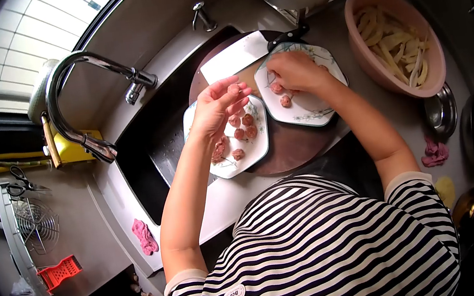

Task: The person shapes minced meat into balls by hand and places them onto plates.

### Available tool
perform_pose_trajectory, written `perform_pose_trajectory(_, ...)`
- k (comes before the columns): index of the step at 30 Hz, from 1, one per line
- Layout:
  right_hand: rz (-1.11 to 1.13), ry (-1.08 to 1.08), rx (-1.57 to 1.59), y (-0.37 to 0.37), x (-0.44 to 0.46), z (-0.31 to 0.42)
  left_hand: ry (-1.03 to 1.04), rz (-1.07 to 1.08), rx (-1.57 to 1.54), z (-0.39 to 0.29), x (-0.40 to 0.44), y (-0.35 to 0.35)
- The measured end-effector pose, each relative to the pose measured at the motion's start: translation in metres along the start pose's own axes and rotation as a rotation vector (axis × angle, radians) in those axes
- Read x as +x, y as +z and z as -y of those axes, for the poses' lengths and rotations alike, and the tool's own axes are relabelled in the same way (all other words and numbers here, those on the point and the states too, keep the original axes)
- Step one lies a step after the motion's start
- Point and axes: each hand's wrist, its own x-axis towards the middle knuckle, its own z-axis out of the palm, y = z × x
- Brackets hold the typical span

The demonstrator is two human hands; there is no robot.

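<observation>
My left hand is raised over the left white plate, with a small meatball held at its fingertips. Several meatballs and a larger lump of minced meat lie on that plate. My right hand reaches palm down over the right white plate, its fingers bent together; what they hold, if anything, is hidden. Beside its fingers, meatballs rest on the right plate. Both plates stand on a round brown board.
A cleaver lies behind the plates. The curved faucet arches over the sink at the left. On the right stands a pink basin of pale strips. A pink cloth lies by the sink, and a red grater sits far left.
</observation>
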Motion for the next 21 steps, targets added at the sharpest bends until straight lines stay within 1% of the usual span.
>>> perform_pose_trajectory(2,-0.074,0.052,0.228,-0.009,-0.002,-0.006,-0.005,0.009,0.187,-0.002,0.013,0.007)
perform_pose_trajectory(3,-0.073,0.041,0.210,-0.009,-0.005,-0.008,-0.006,0.010,0.276,-0.002,0.018,0.010)
perform_pose_trajectory(4,-0.069,0.028,0.192,-0.009,-0.007,-0.009,0.035,-0.006,0.431,-0.003,0.025,0.016)
perform_pose_trajectory(7,-0.034,-0.007,0.109,-0.008,-0.010,-0.007,0.079,-0.027,0.621,0.005,0.053,0.020)
perform_pose_trajectory(8,-0.003,-0.016,0.062,-0.009,-0.011,-0.003,0.125,-0.032,0.628,0.009,0.060,0.021)
perform_pose_trajectory(10,0.089,-0.015,-0.023,-0.007,-0.008,-0.001,0.097,-0.004,0.634,0.010,0.067,0.023)
perform_pose_trajectory(13,0.037,-0.064,-0.103,0.006,-0.002,-0.008,0.107,0.003,0.694,0.013,0.076,0.021)
perform_pose_trajectory(15,-0.083,-0.062,0.057,0.004,-0.002,-0.012,0.137,0.006,0.756,0.017,0.083,0.018)
perform_pose_trajectory(16,-0.141,-0.063,0.134,-0.002,-0.002,-0.011,0.203,0.001,0.864,0.019,0.085,0.019)
perform_pose_trajectory(19,-0.142,0.149,0.569,-0.026,-0.010,-0.020,0.295,0.016,1.039,0.026,0.086,0.033)
perform_pose_trajectory(20,-0.065,0.276,0.841,-0.028,-0.013,-0.030,0.373,0.038,1.212,0.023,0.083,0.042)
perform_pose_trajectory(21,-0.236,0.196,1.038,-0.010,-0.013,-0.048,0.459,0.089,1.275,0.031,0.092,0.039)
